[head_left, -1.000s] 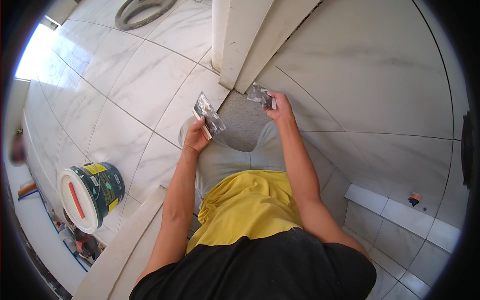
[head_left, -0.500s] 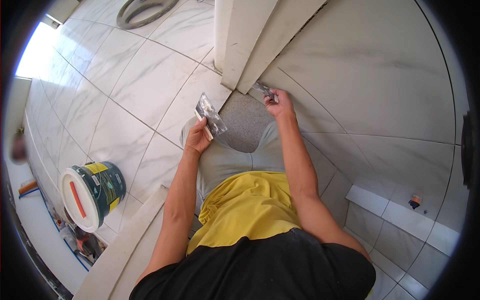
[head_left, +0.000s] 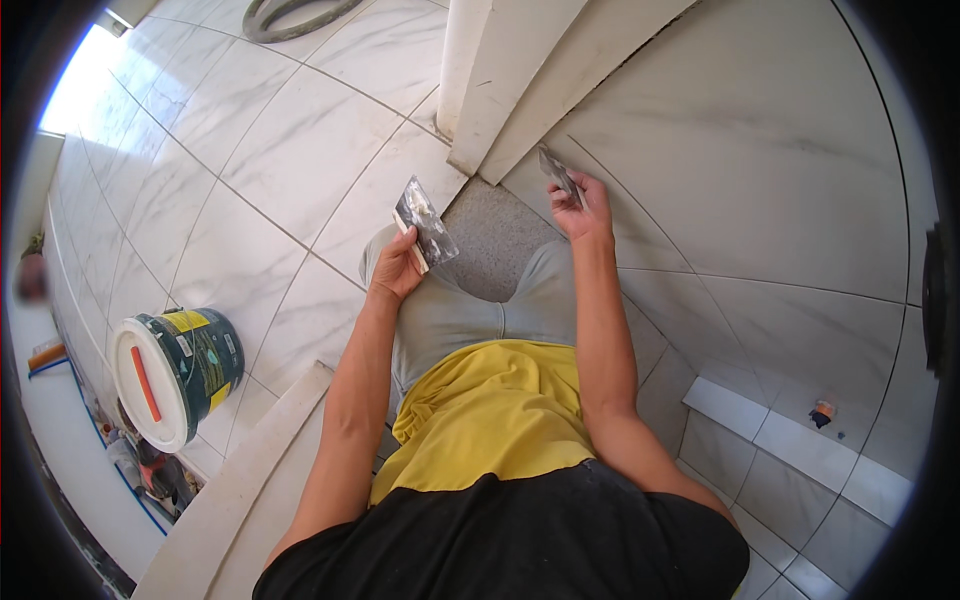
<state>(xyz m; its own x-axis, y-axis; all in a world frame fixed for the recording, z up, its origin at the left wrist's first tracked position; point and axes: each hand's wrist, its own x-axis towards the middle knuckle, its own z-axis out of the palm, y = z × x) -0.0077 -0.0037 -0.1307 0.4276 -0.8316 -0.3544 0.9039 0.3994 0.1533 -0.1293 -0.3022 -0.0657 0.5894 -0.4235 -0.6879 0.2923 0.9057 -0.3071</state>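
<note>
My left hand grips the pale edge of a wide scraper with white paste smeared across its dark blade. It is held over my left knee, blade tilted up and away. In my right hand is a smaller putty knife, its tip pointing up and left beside the tiled wall. That blade is a little apart from the foot of the white door frame. Between my knees lies a grey speckled floor slab.
A dark green bucket with a white lid and an orange strip stands on its side of the marbled tile floor, to my left. A hose ring lies far off. Assorted tools sit at lower left; a pale board edge is behind my left arm.
My right hand has drawn the putty knife away from the door frame's foot, moving right, and turned its blade more upright. The left hand keeps the scraper nearly in place.
</note>
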